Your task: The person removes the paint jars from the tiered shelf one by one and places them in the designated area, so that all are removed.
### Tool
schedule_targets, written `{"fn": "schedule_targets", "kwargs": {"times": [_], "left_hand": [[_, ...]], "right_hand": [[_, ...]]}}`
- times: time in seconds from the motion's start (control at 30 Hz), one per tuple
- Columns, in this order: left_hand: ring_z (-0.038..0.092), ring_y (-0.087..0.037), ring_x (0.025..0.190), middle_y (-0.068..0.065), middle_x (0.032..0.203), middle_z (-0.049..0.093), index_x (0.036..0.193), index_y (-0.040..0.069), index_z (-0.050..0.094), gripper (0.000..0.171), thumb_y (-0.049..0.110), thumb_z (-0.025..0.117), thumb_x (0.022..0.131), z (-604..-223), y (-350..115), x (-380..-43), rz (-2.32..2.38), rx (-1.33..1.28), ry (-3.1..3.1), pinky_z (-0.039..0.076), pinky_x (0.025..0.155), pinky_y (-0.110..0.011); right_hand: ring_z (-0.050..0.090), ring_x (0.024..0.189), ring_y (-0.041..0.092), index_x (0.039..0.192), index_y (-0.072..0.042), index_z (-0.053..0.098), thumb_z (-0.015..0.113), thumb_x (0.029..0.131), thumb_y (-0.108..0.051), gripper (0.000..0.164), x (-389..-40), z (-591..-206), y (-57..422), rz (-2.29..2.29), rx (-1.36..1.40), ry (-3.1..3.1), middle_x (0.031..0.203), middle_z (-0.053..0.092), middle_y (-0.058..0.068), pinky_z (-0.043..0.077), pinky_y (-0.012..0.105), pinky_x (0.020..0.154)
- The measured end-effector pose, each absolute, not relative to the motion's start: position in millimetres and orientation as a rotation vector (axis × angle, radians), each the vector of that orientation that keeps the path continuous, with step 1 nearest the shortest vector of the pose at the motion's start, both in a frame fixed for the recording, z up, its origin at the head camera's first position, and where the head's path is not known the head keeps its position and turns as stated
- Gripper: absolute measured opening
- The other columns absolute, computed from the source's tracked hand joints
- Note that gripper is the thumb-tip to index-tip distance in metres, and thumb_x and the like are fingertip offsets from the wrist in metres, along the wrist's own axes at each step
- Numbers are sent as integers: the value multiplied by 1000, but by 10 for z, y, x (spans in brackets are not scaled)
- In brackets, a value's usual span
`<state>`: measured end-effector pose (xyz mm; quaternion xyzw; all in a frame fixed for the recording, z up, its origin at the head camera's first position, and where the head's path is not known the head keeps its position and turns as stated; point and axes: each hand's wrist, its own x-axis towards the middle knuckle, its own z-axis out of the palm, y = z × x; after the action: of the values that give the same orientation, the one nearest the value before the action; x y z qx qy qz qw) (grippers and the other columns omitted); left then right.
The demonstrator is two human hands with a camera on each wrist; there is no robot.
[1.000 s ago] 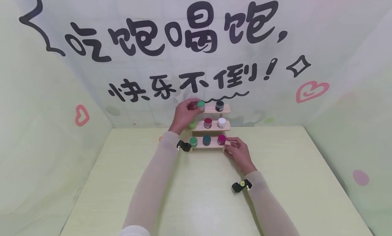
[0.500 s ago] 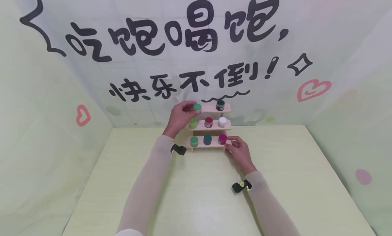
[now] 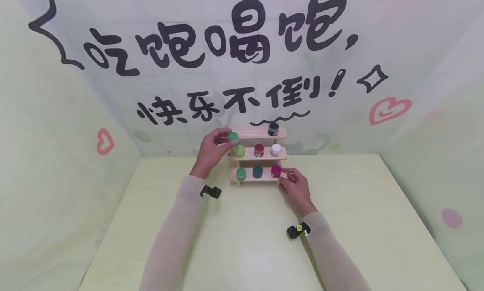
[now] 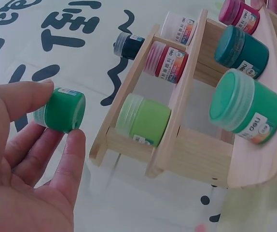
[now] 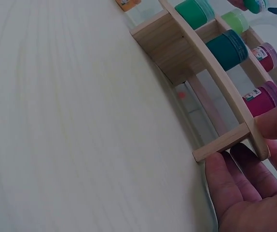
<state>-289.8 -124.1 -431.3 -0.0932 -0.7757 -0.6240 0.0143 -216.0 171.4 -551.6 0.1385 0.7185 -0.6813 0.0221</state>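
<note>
Green jar (image 3: pixel 233 137), mid-frame in the head view, pinched in the left hand (image 3: pixel 211 151), clear of the rack (image 3: pixel 249 133). Right hand (image 3: pixel 298 191), right of centre, grips the rack's lower right end. Seven other jars (image 3: pixel 259 151) stand shelved.

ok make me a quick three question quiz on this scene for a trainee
1. Short answer: what does the left hand hold?
2. True or false: the white jar stands on the top tier.
3. Multiple choice: which tier of the wooden rack does the right hand grip?
a) top
b) middle
c) bottom

Key
1. A green jar, apart from the rack.
2. False: the white jar stands on the middle tier.
3. c, the bottom tier.
</note>
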Motion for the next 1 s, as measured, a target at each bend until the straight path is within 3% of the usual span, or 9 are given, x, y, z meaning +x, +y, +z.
{"fn": "schedule_targets", "kwargs": {"times": [0.2,0.43,1.0], "left_hand": [[67,-25,127,-3,138,69,141,13,65,54,29,84,92,-4359,-1372,-2838,-1968,-287,-2386,62,102,-40],[66,-24,127,-1,138,68,140,13,65,53,29,84,93,-4441,-1554,-2742,-1935,-239,-2416,60,105,-39],[65,-21,124,-4,132,70,134,14,68,48,32,84,93,-4705,-1917,-2539,-1830,-195,-2443,59,99,-22]], "right_hand": [[70,120,27,138,-13,64,67,100,-6,39,-2162,-5517,1731,-2115,430,2209,137,69,21,63,33,97],[71,117,23,139,-12,63,67,100,-7,39,-2169,-5501,1752,-2097,401,2209,138,69,22,62,33,97],[70,121,28,139,-10,63,67,100,-5,39,-2173,-5493,1776,-2133,364,2166,139,68,23,62,33,98]]}}
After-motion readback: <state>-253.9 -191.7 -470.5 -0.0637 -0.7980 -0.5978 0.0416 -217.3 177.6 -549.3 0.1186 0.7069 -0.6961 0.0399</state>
